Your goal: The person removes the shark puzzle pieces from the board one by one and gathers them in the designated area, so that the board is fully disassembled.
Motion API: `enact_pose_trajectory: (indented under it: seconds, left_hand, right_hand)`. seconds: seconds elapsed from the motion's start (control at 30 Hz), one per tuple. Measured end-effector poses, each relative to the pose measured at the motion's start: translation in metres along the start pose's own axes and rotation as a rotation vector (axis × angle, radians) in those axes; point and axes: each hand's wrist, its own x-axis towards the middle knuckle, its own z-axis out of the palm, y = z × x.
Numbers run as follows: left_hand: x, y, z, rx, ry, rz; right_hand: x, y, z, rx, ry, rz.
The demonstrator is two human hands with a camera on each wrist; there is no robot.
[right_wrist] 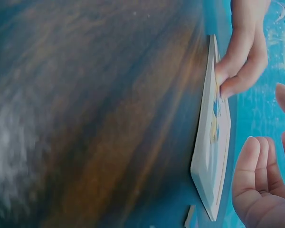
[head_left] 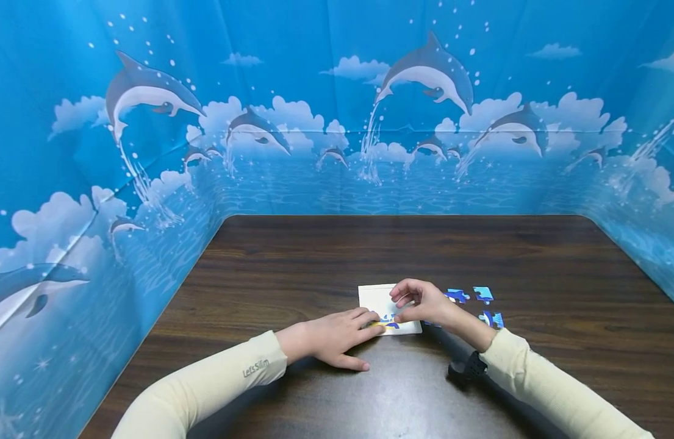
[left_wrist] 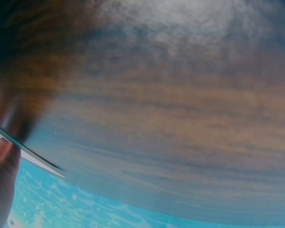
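Note:
A white puzzle board (head_left: 374,299) lies on the table, with several blue and yellow pieces (head_left: 391,325) set in its near part. My left hand (head_left: 342,335) lies palm down with fingers spread, its fingertips on the board's lower left by those pieces. Over the board's right side is my right hand (head_left: 421,302), fingers loosely bent and thumb low near the set pieces. In the right wrist view, nothing shows between the right hand's (right_wrist: 263,194) fingers and thumb, which stand apart beside the board's edge.
Loose blue puzzle pieces lie right of the board: one (head_left: 483,294) at the back, another (head_left: 458,296) behind the right wrist, and more (head_left: 493,319) near the sleeve. A blue dolphin-print curtain (head_left: 293,183) surrounds the dark wooden table (head_left: 282,274) at the back and sides.

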Motion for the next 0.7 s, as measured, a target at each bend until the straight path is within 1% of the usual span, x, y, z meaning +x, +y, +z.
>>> enact_pose_trajectory:
  seconds: [0.17, 0.27, 0.4, 0.5, 0.7]
  left_hand:
    - [-0.001, 0.001, 0.000, 0.002, 0.007, -0.005]
    - [-0.001, 0.001, 0.000, -0.002, 0.001, -0.011]
    - [-0.001, 0.001, -0.001, -0.010, -0.014, -0.015]
    - [0.000, 0.001, -0.001, -0.016, -0.029, -0.019]
    - [-0.001, 0.001, -0.001, -0.021, -0.050, -0.031]
  right_hand:
    - [0.001, 0.001, 0.005, -0.011, 0.009, 0.012]
    - [0.001, 0.001, 0.007, -0.021, 0.028, 0.042]
    - [0.002, 0.004, 0.009, -0.064, 0.065, 0.051]
    - [0.003, 0.006, 0.011, -0.138, 0.067, 0.038]
    - [0.005, 0.003, 0.016, -0.369, 0.007, 0.020]
